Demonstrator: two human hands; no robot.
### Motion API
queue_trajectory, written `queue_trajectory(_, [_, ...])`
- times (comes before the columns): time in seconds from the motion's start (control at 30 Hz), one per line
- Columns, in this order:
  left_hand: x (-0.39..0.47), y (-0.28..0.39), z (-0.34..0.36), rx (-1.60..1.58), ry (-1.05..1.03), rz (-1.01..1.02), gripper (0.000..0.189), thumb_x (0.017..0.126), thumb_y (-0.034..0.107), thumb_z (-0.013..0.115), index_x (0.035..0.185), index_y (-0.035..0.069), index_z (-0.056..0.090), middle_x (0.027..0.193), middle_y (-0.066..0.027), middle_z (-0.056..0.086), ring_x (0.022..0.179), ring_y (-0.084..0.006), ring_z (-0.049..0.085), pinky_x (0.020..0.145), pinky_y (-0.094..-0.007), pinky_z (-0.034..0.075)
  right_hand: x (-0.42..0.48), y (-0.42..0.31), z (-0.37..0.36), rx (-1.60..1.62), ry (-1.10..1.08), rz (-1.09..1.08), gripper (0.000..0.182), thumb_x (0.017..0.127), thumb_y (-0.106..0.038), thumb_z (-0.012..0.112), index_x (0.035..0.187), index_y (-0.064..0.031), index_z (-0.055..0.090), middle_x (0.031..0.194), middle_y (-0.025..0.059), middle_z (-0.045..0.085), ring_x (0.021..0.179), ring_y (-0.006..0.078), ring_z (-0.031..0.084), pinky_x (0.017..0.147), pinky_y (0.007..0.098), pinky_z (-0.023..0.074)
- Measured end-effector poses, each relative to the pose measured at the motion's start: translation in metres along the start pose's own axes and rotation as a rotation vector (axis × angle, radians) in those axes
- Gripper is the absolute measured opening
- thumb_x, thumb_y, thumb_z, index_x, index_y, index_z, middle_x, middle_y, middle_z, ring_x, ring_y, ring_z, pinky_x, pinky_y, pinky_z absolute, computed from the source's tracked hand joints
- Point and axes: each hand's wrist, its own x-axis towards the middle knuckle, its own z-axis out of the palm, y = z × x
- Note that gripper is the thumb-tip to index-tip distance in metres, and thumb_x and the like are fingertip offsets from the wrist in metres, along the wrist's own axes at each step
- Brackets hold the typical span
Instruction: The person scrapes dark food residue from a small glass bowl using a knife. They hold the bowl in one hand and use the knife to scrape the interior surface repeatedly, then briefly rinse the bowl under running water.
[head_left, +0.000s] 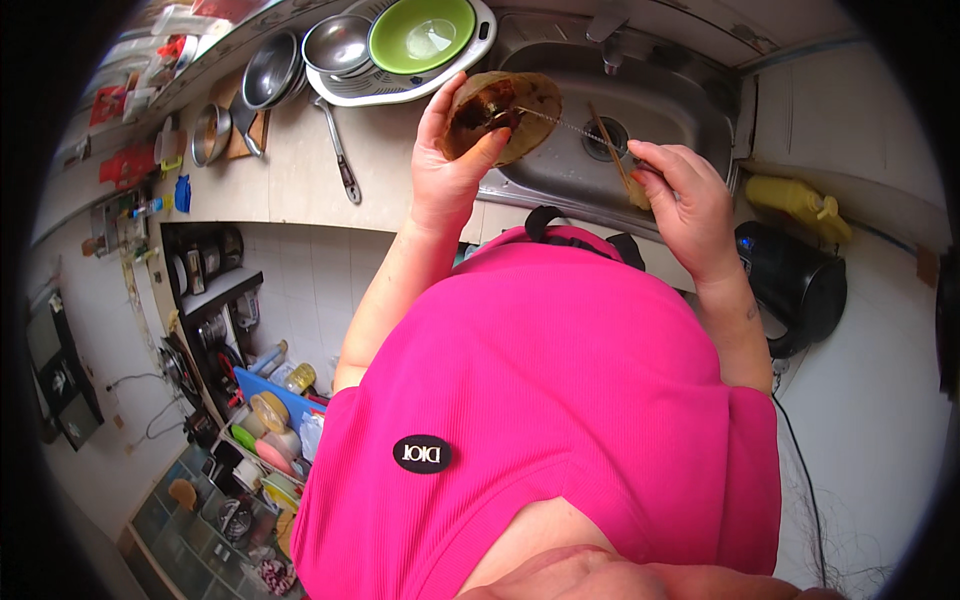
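Note:
My left hand grips a tan, round bowl-like shell by its near left rim, thumb inside. The shell is tipped so that its hollow faces me, and dark reddish-brown stains or residue cover part of the inside. Between thumb and fingers, my right hand pinches a thin metal tool with a twisted stem. Its far end reaches into the shell; I cannot tell the shape of that tip. Both hands are above the near side of a stainless steel sink. Orange-red stains mark my left thumb and a right fingertip.
Wooden chopsticks lie in the sink across the drain, under a faucet. Left of it stand a white colander, a green bowl, metal bowls and a long-handled utensil. A black electric kettle stands right.

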Motion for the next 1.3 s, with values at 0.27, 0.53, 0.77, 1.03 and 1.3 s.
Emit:
queue_trajectory(0.27, [-0.003, -0.004, -0.001, 0.162, 0.049, 0.077, 0.073, 0.08, -0.009, 0.073, 0.144, 0.006, 0.042, 0.129, -0.0082, 0.058, 0.117, -0.0171, 0.057, 0.101, -0.0314, 0.048, 0.011, 0.007, -0.005, 0.296, -0.106, 0.217, 0.039, 0.077, 0.006, 0.072, 0.114, -0.0073, 0.066, 0.086, 0.0038, 0.062, 0.074, 0.0104, 0.059, 0.065, 0.0226, 0.0477])
queue_trajectory(0.53, [0.01, -0.011, -0.001, -0.003, -0.158, -0.11, 0.073, 0.079, -0.011, 0.072, 0.144, 0.004, 0.041, 0.131, -0.0096, 0.056, 0.119, -0.0182, 0.055, 0.103, -0.0318, 0.046, 0.022, -0.002, 0.025, 0.304, -0.213, 0.059, 0.053, 0.069, 0.002, 0.076, 0.119, -0.012, 0.065, 0.074, 0.0036, 0.06, 0.063, 0.0138, 0.059, 0.059, 0.0261, 0.0487])
queue_trajectory(0.77, [0.032, -0.002, -0.007, -0.071, -0.299, -0.366, 0.069, 0.077, -0.003, 0.076, 0.139, 0.001, 0.047, 0.129, -0.0116, 0.059, 0.117, -0.0201, 0.057, 0.102, -0.0338, 0.046, 0.042, -0.01, 0.042, 0.032, -0.149, 0.007, 0.045, 0.071, -0.005, 0.072, 0.114, -0.0167, 0.065, 0.088, 0.0061, 0.07, 0.075, 0.026, 0.068, 0.065, 0.0351, 0.0548])
queue_trajectory(1.03, [0.053, 0.005, -0.01, -0.088, -0.309, -0.496, 0.054, 0.08, 0.012, 0.078, 0.128, 0.001, 0.057, 0.117, -0.0091, 0.066, 0.108, -0.0187, 0.062, 0.098, -0.0339, 0.048, 0.061, -0.003, 0.038, 0.134, -0.073, 0.096, 0.045, 0.069, -0.012, 0.083, 0.112, -0.0147, 0.07, 0.132, 0.0077, 0.056, 0.087, 0.02, 0.069, 0.071, 0.0309, 0.0561])
queue_trajectory(1.3, [0.056, -0.005, -0.003, -0.077, -0.381, -0.595, 0.049, 0.08, 0.012, 0.079, 0.124, 0.0, 0.062, 0.114, -0.0094, 0.068, 0.105, -0.0197, 0.064, 0.096, -0.0336, 0.049, 0.07, 0.03, 0.043, 0.475, -0.392, 0.223, 0.044, 0.076, 0.003, 0.074, 0.119, 0.0013, 0.064, 0.146, 0.0089, 0.043, 0.116, 0.0165, 0.058, 0.093, 0.0295, 0.0536])
